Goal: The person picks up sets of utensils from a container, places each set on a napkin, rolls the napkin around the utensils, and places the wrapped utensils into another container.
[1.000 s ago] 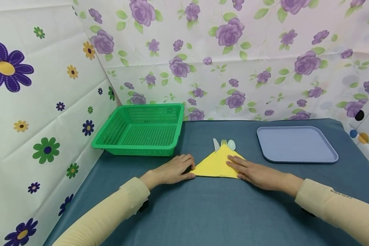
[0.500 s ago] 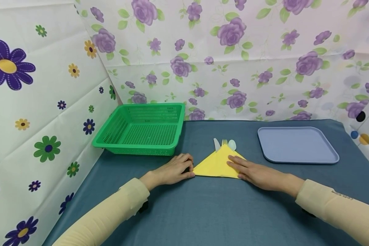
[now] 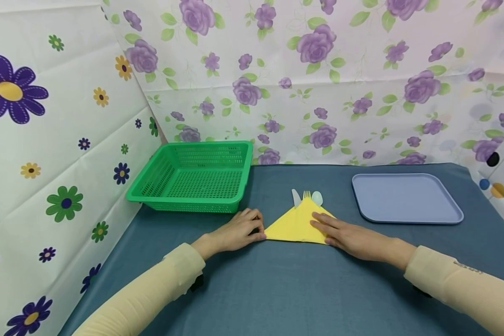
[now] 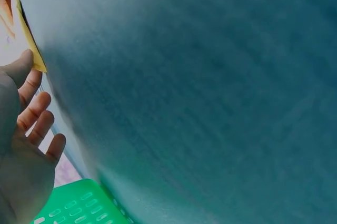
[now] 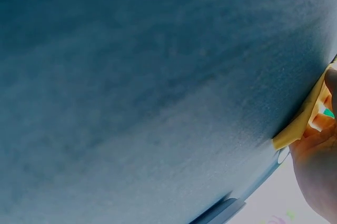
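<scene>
A yellow napkin [image 3: 291, 225], folded to a triangle, lies on the blue-covered table. From under its top point stick out a white knife [image 3: 296, 197], a yellow fork [image 3: 306, 194] and a pale spoon [image 3: 317, 198]. My left hand [image 3: 235, 232] pinches the napkin's left corner; in the left wrist view the thumb and index finger meet at the yellow tip [image 4: 38, 62]. My right hand [image 3: 357, 239] rests on the napkin's right side with fingers extended, covering its right corner. The right wrist view shows the napkin's edge [image 5: 297, 126] beside that hand.
A green perforated basket [image 3: 199, 205] stands at the back left, close beyond my left hand. At the back right lies a blue-grey tray [image 3: 407, 198]. Flowered sheets [image 3: 285, 112] rise behind and on the left of the table.
The hands, napkin and cutlery have hardly moved. The head view shifted very slightly between the first two frames.
</scene>
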Demonstrator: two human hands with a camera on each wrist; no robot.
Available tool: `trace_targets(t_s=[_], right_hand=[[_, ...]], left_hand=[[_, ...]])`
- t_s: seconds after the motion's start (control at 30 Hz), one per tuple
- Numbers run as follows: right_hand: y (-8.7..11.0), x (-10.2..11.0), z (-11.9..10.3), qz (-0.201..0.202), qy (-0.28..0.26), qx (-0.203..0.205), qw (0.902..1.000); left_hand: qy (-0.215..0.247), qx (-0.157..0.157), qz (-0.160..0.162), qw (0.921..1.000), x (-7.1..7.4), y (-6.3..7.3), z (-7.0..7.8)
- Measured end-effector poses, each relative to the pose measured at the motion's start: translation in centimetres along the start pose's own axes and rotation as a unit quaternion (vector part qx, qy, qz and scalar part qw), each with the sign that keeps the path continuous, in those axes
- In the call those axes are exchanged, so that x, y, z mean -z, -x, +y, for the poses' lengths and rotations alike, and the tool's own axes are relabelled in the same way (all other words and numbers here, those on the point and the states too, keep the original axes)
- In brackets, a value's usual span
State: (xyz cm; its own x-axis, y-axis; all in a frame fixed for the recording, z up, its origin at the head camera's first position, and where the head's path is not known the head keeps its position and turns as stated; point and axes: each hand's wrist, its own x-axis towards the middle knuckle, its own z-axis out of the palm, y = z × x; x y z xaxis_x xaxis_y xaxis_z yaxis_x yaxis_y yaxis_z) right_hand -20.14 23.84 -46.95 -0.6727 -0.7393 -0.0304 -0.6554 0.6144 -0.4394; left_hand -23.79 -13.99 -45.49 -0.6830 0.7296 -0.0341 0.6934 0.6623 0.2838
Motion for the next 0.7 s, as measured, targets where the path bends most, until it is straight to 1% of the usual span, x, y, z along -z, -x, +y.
trace_targets(t_s=[0.17,0.4,0.57,0.7], right_hand=[[0.02,-0.09,0.07,0.001,0.005,-0.007,1.0],[-0.06,-0.03,-0.05,0.002,0.007,-0.002,1.0],[-0.11,0.03,-0.07,0.0,0.002,-0.004,1.0],[-0.15,-0.04,0.07,-0.002,0.0,-0.006,1.0]], left_hand=[[-0.009,-0.003,0.004,0.9999,0.05,-0.15,-0.09],[-0.03,-0.004,0.0,0.9995,0.37,-0.28,0.15],[-0.057,0.003,-0.01,0.9983,0.57,-0.28,0.46],[-0.059,0.012,-0.021,0.998,0.61,-0.26,0.46]])
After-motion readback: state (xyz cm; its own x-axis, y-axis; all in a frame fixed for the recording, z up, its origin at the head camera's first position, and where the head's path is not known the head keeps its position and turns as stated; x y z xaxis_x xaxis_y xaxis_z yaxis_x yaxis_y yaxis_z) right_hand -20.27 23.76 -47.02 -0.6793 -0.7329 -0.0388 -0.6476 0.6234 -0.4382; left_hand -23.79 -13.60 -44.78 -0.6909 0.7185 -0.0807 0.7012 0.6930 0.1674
